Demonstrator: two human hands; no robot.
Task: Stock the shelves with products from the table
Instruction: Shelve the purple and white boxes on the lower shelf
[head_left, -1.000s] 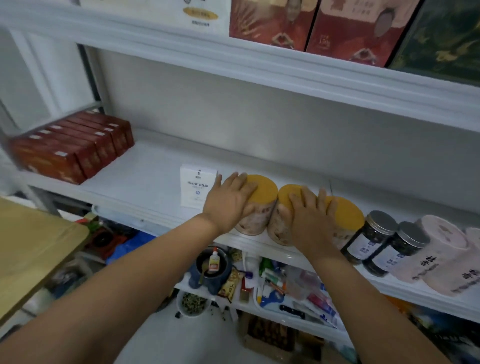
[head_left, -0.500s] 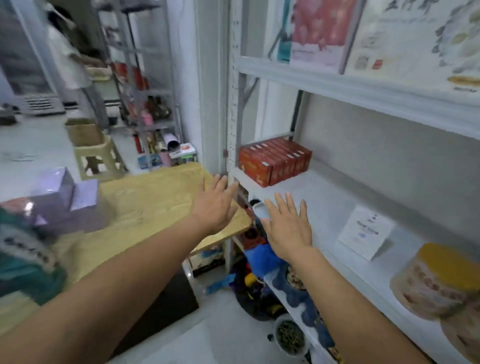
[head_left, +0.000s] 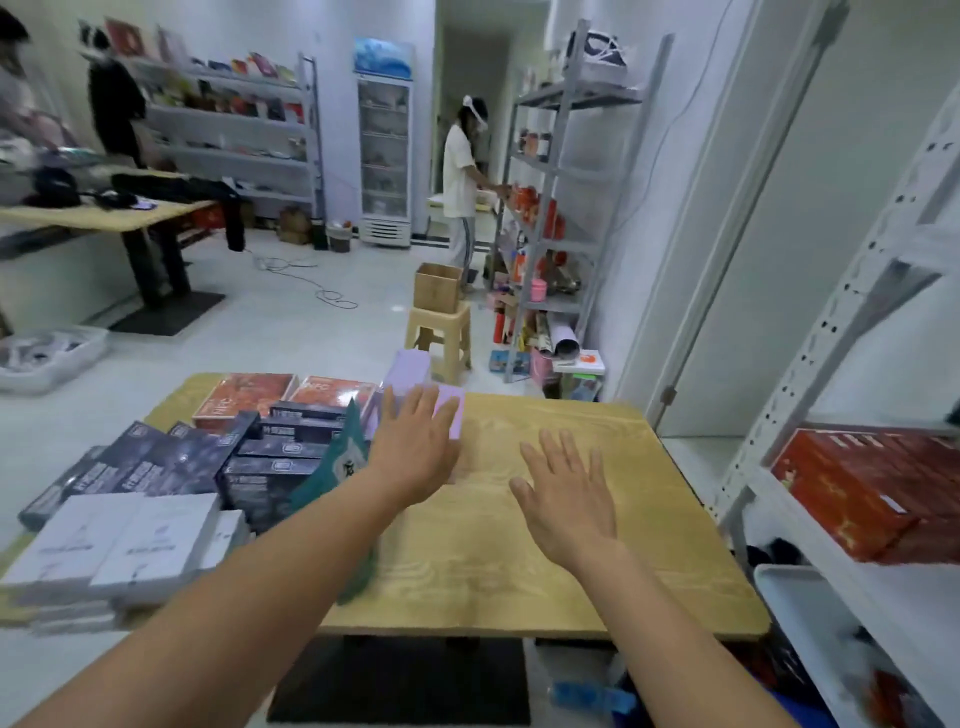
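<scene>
Table: pale yellow, with wavy wood grain. I record the following stock:
- Lilac boxes: plain.
- Orange boxes: white lettering.
- Navy boxes: faintly speckled, with pale print.
- White boxes: small grey marks.
- Bag: teal, with a dark character.

Shelf: white. Red boxes: deep red, and I see small white labels. Mat: black. Stool: beige. Carton: brown. Floor: pale grey-white, plain.
</scene>
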